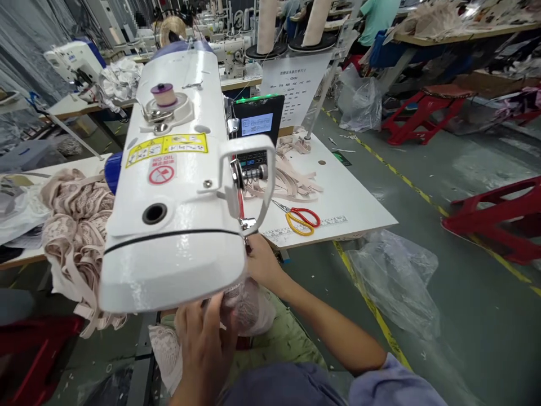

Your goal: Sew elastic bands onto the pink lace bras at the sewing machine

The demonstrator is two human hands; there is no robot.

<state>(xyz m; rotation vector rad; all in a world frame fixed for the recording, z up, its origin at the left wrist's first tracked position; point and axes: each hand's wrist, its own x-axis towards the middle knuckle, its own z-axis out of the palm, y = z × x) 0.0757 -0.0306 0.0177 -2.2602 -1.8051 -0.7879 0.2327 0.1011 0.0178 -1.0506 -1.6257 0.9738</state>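
A white sewing machine (173, 192) fills the middle of the view and hides the stitching area under its head. My left hand (205, 332) is below the front of the head, its fingers curled on a pale pink lace garment (253, 307). Another lace part (166, 349) hangs to the left of that hand. My right hand (264, 262) reaches up at the machine's right side, close to the needle end. Its fingertips are hidden behind the head, so what they touch does not show. The garment hangs between both hands above my lap.
Red-and-yellow scissors (302, 220) lie by a printed ruler (333, 220) on the white table (359, 203), near pale straps (291, 180). A control screen (257, 127) stands behind. Lace garments (78, 225) are heaped at left. Red stools (426, 110) and plastic bags (397, 276) are on the floor.
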